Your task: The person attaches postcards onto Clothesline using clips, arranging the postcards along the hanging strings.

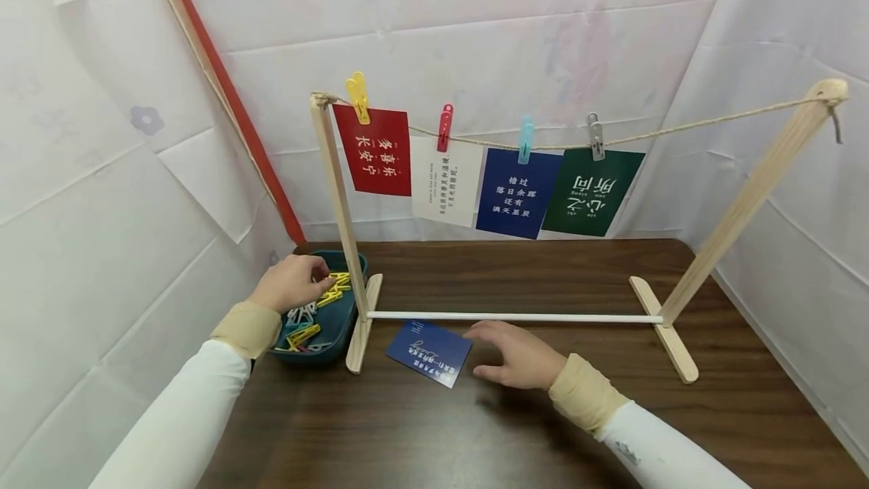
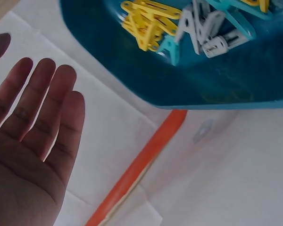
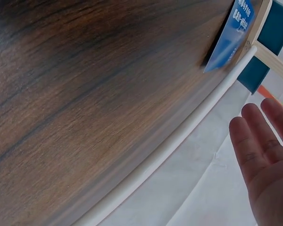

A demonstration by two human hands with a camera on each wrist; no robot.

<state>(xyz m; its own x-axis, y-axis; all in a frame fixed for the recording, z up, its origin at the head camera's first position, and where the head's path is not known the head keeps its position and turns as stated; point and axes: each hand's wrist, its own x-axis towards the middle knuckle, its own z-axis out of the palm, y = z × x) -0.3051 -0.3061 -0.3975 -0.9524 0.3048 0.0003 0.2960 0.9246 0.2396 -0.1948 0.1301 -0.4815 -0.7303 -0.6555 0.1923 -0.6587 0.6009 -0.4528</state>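
My left hand (image 1: 290, 282) hovers over a dark teal basket (image 1: 337, 323), fingers loosely bent and holding nothing. In the basket lie yellow clothespins (image 2: 148, 21), grey clothespins (image 2: 200, 26) and teal ones. The left wrist view shows that hand's fingers (image 2: 46, 101) extended, with the basket beyond them. To the right, my right hand (image 1: 519, 357) is above the table, thumb and fingers spread and empty. Its fingertips come close to the right edge of a blue card (image 1: 430, 352) lying flat on the table, printed with white characters.
A wooden stand with a left post (image 1: 342, 210), right post (image 1: 747, 210) and white bar (image 1: 509, 317) spans the table (image 1: 421, 429). Along its twine (image 1: 720, 121), clothespins hold a red card (image 1: 376, 153), white card (image 1: 444, 183), blue card (image 1: 518, 195) and green card (image 1: 597, 195).
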